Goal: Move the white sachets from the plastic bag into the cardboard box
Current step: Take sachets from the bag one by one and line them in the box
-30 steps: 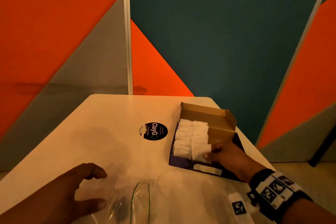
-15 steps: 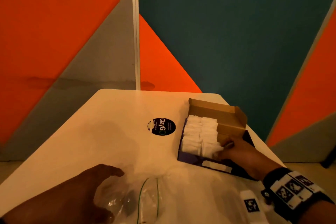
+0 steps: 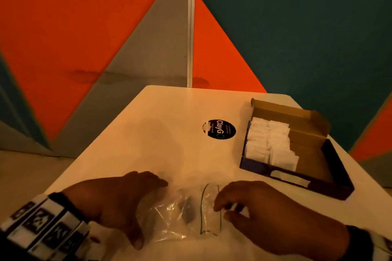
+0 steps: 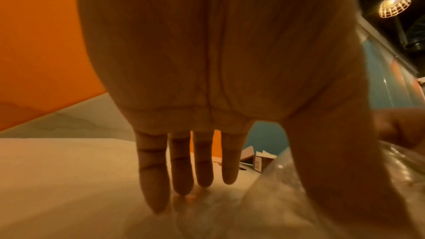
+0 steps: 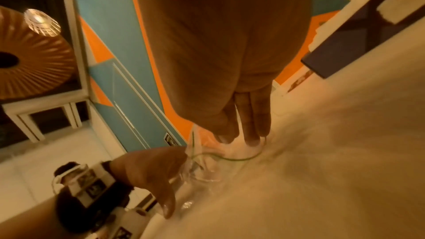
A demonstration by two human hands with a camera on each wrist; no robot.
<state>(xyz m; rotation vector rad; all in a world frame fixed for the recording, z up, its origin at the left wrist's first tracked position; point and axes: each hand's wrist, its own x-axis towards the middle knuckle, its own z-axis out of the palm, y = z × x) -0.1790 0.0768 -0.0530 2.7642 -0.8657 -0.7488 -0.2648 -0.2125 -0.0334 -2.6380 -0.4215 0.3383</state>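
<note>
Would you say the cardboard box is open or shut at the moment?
Open: the cardboard box has its lid flap folded back, and rows of white sachets show inside.

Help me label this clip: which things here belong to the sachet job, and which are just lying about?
Job:
plastic bag
sachets
cardboard box
left hand
right hand

Lying about:
round black sticker
table
</note>
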